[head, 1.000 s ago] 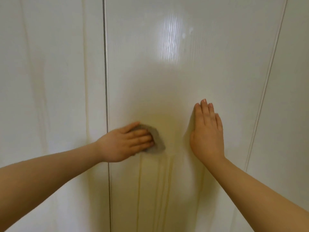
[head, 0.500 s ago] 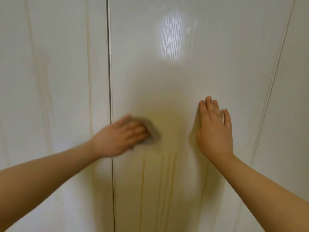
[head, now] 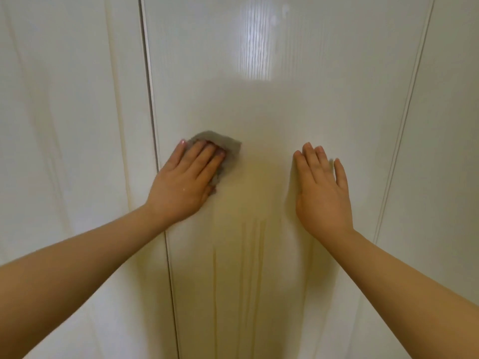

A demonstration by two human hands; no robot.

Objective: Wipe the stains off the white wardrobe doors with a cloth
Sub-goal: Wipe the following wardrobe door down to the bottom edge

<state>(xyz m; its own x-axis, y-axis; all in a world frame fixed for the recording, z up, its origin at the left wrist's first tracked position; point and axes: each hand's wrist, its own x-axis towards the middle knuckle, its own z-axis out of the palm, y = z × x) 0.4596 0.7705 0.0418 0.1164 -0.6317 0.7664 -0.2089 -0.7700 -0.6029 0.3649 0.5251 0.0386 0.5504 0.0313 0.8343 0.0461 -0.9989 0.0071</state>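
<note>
The white wardrobe door [head: 298, 104] fills the view. A yellowish stain [head: 255, 200] spreads across its middle, with thin streaks [head: 261, 257] running down from it. My left hand [head: 185, 181] presses a small grey cloth [head: 224, 145] flat against the door with straight fingers, just right of the door gap and at the stain's upper left edge. Most of the cloth is hidden under the hand. My right hand [head: 322, 189] lies flat on the door to the right of the stain, fingers pointing up.
A dark vertical gap [head: 155, 141] separates this door from the left door [head: 64, 151], which carries faint streaks too. A thin seam [head: 404, 120] marks the right door's edge. A bright light reflection [head: 255, 45] shows near the top.
My left hand has slid the cloth upward and turned from pointing right to pointing up and right. My right hand has stayed pressed flat on the door.
</note>
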